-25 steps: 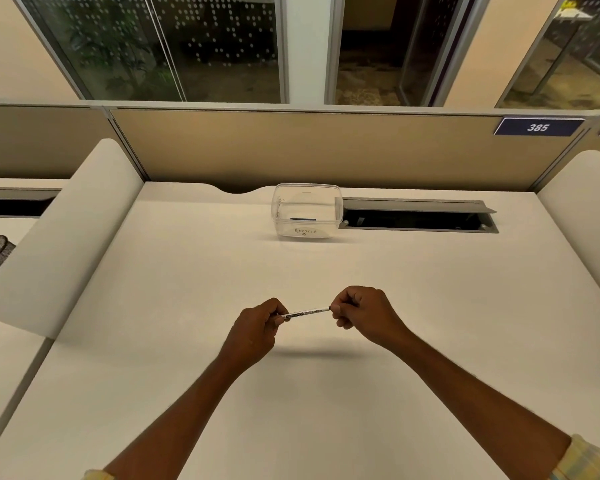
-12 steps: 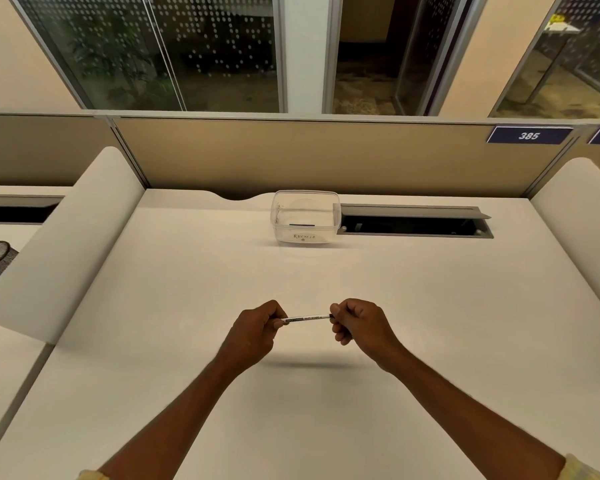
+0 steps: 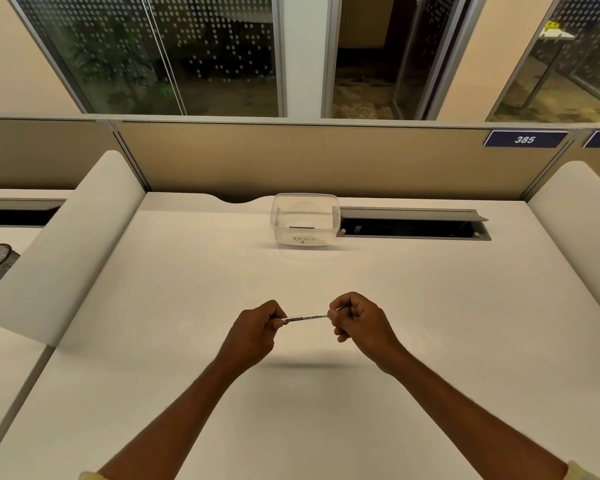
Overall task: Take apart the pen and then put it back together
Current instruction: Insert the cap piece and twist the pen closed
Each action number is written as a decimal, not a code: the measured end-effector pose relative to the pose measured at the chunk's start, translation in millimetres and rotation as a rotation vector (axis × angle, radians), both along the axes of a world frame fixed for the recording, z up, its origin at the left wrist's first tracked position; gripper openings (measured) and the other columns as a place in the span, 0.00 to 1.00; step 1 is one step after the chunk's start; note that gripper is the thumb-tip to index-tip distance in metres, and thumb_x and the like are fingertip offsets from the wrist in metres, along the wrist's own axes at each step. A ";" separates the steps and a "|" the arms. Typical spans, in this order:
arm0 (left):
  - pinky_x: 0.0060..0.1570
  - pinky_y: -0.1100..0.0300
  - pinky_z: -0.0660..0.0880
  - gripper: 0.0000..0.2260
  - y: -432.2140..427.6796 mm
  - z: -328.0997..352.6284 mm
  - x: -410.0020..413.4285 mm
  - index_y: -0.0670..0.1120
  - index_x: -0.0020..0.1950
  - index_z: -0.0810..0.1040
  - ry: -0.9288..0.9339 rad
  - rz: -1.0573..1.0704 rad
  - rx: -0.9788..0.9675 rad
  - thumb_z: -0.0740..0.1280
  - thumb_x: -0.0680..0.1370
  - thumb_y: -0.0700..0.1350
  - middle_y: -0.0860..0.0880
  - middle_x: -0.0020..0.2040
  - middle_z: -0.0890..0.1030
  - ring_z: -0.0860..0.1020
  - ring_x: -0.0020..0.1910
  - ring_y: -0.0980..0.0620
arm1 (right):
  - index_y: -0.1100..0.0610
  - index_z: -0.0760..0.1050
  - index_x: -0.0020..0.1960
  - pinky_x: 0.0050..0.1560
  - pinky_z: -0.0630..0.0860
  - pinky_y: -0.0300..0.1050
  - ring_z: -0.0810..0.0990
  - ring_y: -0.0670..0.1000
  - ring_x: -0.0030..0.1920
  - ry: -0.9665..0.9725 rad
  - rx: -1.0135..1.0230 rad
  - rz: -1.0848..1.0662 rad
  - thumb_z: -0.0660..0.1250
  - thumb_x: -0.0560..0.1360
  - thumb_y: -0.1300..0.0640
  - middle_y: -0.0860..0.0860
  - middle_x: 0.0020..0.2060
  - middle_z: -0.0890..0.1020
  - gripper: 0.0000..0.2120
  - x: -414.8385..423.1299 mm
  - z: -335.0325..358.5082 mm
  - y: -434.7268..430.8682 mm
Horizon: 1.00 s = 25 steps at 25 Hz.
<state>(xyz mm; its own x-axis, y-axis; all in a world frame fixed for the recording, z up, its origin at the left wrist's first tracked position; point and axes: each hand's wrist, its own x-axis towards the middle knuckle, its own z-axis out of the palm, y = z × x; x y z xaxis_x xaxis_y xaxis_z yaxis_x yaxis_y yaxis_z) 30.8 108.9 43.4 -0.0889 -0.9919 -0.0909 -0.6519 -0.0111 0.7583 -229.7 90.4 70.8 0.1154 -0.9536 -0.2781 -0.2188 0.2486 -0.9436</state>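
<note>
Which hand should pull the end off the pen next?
Probably the right hand. Its fingertips pinch the pen at its very end, where a cap would come off. The left hand wraps the other end in a fist, better suited to holding it steady.

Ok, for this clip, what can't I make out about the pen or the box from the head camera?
- Both ends of the pen: covered by the left hand and right hand, so a cap or a joint cannot be seen.
- Print on the pen: too small to read.
- Handwritten label on the clear box: too small to read.
</note>
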 end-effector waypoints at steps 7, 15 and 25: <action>0.36 0.56 0.69 0.08 2.2 3.4 -3.7 0.51 0.46 0.77 0.002 0.004 0.001 0.65 0.83 0.40 0.58 0.32 0.77 0.70 0.31 0.54 | 0.64 0.81 0.42 0.32 0.78 0.44 0.78 0.50 0.31 0.062 0.026 -0.045 0.70 0.83 0.53 0.52 0.32 0.82 0.16 4.8 1.4 3.2; 0.36 0.57 0.69 0.10 3.6 9.6 -10.9 0.52 0.44 0.77 0.024 0.015 0.023 0.66 0.82 0.38 0.60 0.31 0.77 0.70 0.31 0.55 | 0.61 0.81 0.44 0.35 0.82 0.44 0.80 0.49 0.32 0.070 -0.023 -0.068 0.69 0.79 0.66 0.53 0.34 0.83 0.06 1.2 5.0 3.2; 0.36 0.56 0.69 0.09 4.9 14.1 -10.6 0.52 0.45 0.78 0.004 0.034 0.010 0.66 0.82 0.39 0.60 0.32 0.78 0.70 0.31 0.54 | 0.61 0.79 0.43 0.34 0.75 0.42 0.77 0.50 0.33 0.109 -0.018 0.026 0.67 0.81 0.63 0.51 0.33 0.82 0.08 -3.9 7.3 5.1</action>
